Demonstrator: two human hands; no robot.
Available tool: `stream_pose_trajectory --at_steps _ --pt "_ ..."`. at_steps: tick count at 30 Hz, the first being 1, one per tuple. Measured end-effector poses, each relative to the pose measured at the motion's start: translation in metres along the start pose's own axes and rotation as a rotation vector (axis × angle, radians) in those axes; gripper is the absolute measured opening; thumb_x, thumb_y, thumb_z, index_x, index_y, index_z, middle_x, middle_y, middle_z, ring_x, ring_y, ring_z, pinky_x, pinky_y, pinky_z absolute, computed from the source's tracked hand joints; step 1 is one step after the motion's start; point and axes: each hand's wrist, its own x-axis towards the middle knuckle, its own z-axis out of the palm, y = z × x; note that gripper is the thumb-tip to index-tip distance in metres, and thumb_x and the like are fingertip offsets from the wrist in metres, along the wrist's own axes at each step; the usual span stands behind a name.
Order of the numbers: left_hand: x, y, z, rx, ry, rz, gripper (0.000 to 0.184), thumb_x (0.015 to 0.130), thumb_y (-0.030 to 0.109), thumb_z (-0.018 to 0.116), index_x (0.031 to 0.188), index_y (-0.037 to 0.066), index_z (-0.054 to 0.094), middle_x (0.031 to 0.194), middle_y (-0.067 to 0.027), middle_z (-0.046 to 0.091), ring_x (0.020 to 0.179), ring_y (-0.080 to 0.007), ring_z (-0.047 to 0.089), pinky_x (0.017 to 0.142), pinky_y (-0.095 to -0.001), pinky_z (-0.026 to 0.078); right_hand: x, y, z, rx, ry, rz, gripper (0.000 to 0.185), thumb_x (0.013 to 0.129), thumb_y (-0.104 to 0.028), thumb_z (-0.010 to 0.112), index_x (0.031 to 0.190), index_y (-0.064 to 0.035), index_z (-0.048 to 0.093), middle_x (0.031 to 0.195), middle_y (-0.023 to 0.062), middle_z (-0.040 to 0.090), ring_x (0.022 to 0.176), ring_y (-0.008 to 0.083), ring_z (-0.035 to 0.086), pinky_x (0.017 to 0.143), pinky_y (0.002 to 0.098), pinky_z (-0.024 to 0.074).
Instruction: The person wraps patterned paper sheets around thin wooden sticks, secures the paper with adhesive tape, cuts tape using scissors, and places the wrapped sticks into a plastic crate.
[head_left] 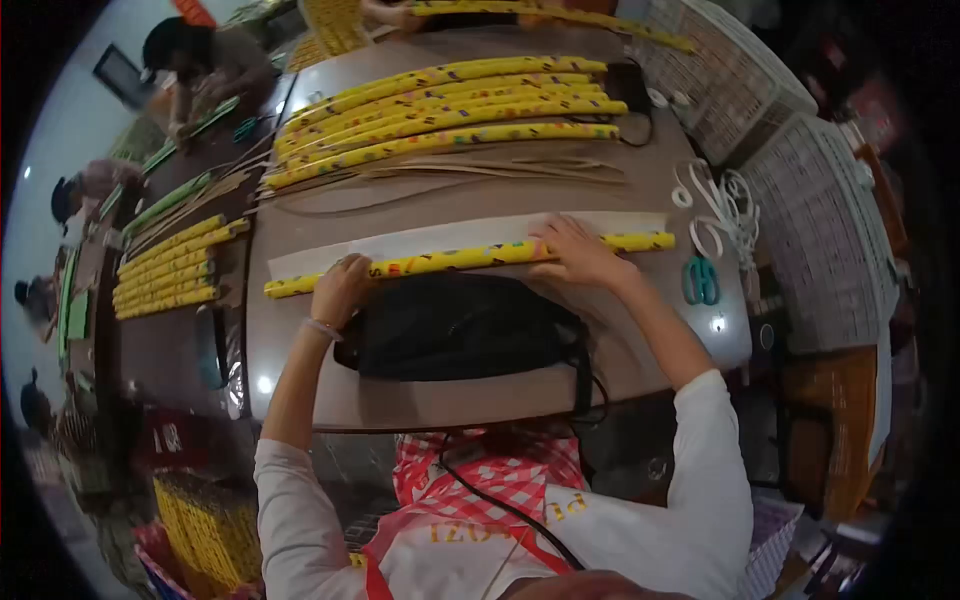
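A long yellow patterned paper roll (455, 259) lies across the table in front of me, on a pale paper sheet (370, 246) that shows along its far side. My left hand (343, 290) is closed over the roll near its left end, fingers curled. Toward the right end, my right hand (580, 252) grips the same roll, with fingers over the top and the thumb on the near side. Between my forearms lies a black bag (455, 325), close to the roll's near side.
Several finished-looking yellow rolls (450, 103) lie at the back, with brown strips (480, 174) before them. Teal scissors (701, 280) and white cord (738, 215) lie right. More yellow rolls (168, 275) sit left. Other people work at the far left and across the table.
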Motion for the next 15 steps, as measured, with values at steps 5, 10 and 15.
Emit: stream_pose_trajectory --at_steps 5,10,15 --pt "0.001 -0.001 0.003 0.037 -0.007 -0.078 0.026 0.078 0.015 0.059 0.102 0.005 0.055 0.108 -0.0141 0.058 0.095 -0.0315 0.057 0.079 -0.0390 0.047 -0.031 0.062 -0.060 -0.186 0.317 0.507 0.033 0.086 -0.028 0.054 0.110 -0.0063 0.055 0.107 0.0132 0.054 0.100 0.0329 0.052 0.084 0.0430 0.0407" --pt "-0.001 -0.002 0.006 0.040 0.049 0.007 0.028 0.078 0.017 0.060 0.103 0.005 0.055 0.107 -0.0135 0.058 0.092 -0.0322 0.058 0.078 -0.0394 0.047 -0.079 0.143 -0.083 -0.543 0.213 0.915 0.028 0.086 -0.027 0.054 0.103 -0.0053 0.057 0.104 0.0130 0.054 0.101 0.0316 0.052 0.084 0.0478 0.0399" --pt "-0.002 -0.003 0.009 0.016 0.065 0.001 0.029 0.076 0.017 0.062 0.102 0.005 0.054 0.104 -0.0129 0.058 0.091 -0.0324 0.058 0.076 -0.0395 0.047 -0.089 0.178 -0.064 -0.441 0.091 0.971 0.025 0.084 -0.029 0.059 0.094 -0.0060 0.057 0.109 0.0126 0.050 0.101 0.0324 0.049 0.088 0.0477 0.0386"
